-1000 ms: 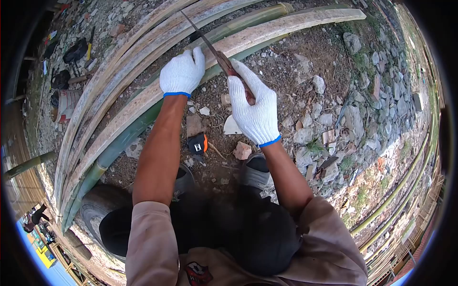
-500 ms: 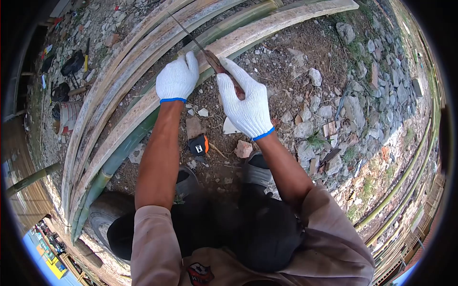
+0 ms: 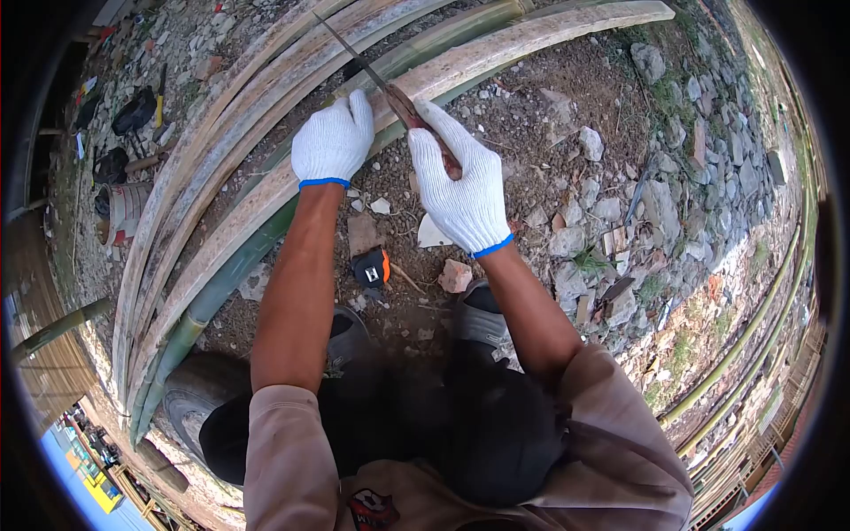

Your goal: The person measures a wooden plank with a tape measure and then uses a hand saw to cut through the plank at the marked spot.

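Clearly, the right hand [image 3: 465,199] is closed around a long-bladed tool [image 3: 403,106]; the left hand [image 3: 332,142] curls over a pale board [image 3: 522,46], hold unclear. The shirt badge [image 3: 374,510] (tiny lettering) is illegible.

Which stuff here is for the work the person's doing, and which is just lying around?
Looks like part of the work:
long-bladed tool, in the right hand
pale plank, with the left hand at it
maybe the black-and-orange tape measure, though nobody is holding it

Probably just lying about:
reddish brick chunk
white shard
loose stones
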`<state>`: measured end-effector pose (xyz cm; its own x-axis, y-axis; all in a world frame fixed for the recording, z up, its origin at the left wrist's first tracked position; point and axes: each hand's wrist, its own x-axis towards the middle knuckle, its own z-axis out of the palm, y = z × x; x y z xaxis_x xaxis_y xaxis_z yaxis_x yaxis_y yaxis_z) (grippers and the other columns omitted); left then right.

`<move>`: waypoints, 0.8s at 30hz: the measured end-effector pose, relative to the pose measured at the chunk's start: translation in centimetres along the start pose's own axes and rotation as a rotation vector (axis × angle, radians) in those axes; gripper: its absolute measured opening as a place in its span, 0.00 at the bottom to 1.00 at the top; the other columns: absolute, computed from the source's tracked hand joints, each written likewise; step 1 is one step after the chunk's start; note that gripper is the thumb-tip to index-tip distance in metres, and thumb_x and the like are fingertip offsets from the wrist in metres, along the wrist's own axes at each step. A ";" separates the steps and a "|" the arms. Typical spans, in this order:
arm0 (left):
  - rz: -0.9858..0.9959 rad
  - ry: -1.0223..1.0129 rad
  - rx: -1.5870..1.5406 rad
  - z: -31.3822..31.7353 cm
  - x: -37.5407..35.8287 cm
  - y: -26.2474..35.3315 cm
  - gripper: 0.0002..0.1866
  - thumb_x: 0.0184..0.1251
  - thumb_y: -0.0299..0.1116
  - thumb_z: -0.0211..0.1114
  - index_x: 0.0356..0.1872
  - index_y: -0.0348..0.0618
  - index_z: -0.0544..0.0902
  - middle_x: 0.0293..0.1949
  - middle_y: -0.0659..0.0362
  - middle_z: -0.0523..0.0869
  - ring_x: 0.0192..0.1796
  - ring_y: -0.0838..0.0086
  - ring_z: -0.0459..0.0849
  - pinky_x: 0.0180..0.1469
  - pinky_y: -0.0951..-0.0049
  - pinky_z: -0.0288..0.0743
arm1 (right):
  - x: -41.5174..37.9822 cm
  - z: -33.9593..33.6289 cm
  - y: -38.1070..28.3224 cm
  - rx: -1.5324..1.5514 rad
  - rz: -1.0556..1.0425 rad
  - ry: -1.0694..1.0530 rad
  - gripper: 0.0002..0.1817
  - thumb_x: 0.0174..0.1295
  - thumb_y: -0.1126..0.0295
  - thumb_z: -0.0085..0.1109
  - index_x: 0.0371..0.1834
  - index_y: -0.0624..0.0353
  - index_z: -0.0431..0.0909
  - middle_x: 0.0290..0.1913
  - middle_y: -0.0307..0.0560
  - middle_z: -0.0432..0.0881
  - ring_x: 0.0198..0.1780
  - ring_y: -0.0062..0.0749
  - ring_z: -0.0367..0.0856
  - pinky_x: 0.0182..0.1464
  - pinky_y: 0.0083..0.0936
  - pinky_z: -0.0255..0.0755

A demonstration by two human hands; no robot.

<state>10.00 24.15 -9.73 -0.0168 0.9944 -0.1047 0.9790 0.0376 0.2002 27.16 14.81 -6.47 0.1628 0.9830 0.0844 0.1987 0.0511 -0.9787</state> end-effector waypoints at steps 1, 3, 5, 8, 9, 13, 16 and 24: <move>-0.034 -0.008 -0.027 -0.6 0.2 0.4 0.33 0.85 0.55 0.39 0.49 0.39 0.88 0.43 0.34 0.89 0.48 0.38 0.89 0.53 0.40 0.82 | -1.8 -1.1 -0.3 -0.012 0.016 0.001 0.23 0.75 0.65 0.64 0.69 0.64 0.79 0.47 0.56 0.93 0.36 0.24 0.89 0.40 0.24 0.81; -0.030 -0.018 -0.031 -0.9 0.7 0.7 0.34 0.85 0.55 0.39 0.49 0.39 0.88 0.43 0.34 0.89 0.48 0.37 0.89 0.54 0.40 0.82 | -6.7 -5.0 -0.7 -0.131 0.069 -0.038 0.25 0.75 0.68 0.61 0.73 0.64 0.77 0.52 0.56 0.93 0.38 0.25 0.91 0.42 0.25 0.83; -0.051 -0.043 -0.032 -0.6 0.6 0.5 0.34 0.85 0.56 0.39 0.49 0.39 0.89 0.43 0.33 0.89 0.48 0.37 0.89 0.55 0.40 0.82 | -9.9 -7.5 -0.2 -0.250 -0.034 -0.067 0.27 0.75 0.69 0.61 0.75 0.65 0.75 0.53 0.59 0.92 0.39 0.26 0.91 0.45 0.24 0.83; -0.036 0.047 -0.055 -0.1 0.6 0.3 0.35 0.84 0.56 0.40 0.42 0.39 0.90 0.40 0.35 0.90 0.45 0.40 0.91 0.52 0.44 0.84 | -8.8 -5.6 -1.1 -0.131 0.042 -0.032 0.26 0.75 0.69 0.61 0.74 0.64 0.76 0.52 0.58 0.92 0.39 0.24 0.91 0.45 0.24 0.83; -0.034 0.047 -0.062 0.0 0.1 0.3 0.35 0.84 0.56 0.40 0.42 0.39 0.90 0.40 0.35 0.90 0.45 0.40 0.91 0.52 0.44 0.84 | -6.7 -4.3 -1.4 -0.083 0.095 -0.008 0.24 0.75 0.68 0.63 0.72 0.65 0.78 0.50 0.57 0.92 0.39 0.24 0.90 0.44 0.23 0.83; 0.016 0.042 -0.028 0.2 0.4 -0.5 0.33 0.83 0.58 0.43 0.47 0.38 0.88 0.39 0.35 0.90 0.44 0.39 0.90 0.49 0.42 0.83 | -0.1 0.5 0.2 -0.031 -0.021 0.036 0.22 0.74 0.64 0.64 0.66 0.66 0.81 0.44 0.59 0.92 0.42 0.30 0.93 0.44 0.26 0.83; 0.261 0.137 -0.095 -0.2 -0.1 -1.5 0.27 0.77 0.55 0.60 0.51 0.36 0.85 0.42 0.40 0.89 0.45 0.43 0.90 0.48 0.46 0.83 | 0.2 0.1 0.9 0.058 -0.041 0.040 0.23 0.74 0.63 0.64 0.67 0.64 0.80 0.43 0.59 0.92 0.41 0.29 0.93 0.43 0.26 0.83; 0.339 0.024 0.133 -1.2 1.3 -2.3 0.33 0.69 0.60 0.69 0.58 0.39 0.81 0.47 0.44 0.89 0.47 0.47 0.91 0.48 0.48 0.85 | -0.7 0.9 3.1 0.084 -0.085 -0.022 0.27 0.74 0.65 0.64 0.75 0.57 0.75 0.44 0.51 0.93 0.27 0.21 0.81 0.35 0.23 0.77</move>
<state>7.52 25.52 -9.18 0.3102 0.9502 -0.0310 0.9476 -0.3064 0.0908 26.79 14.42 -9.73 0.1278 0.9781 0.1642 0.1289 0.1478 -0.9806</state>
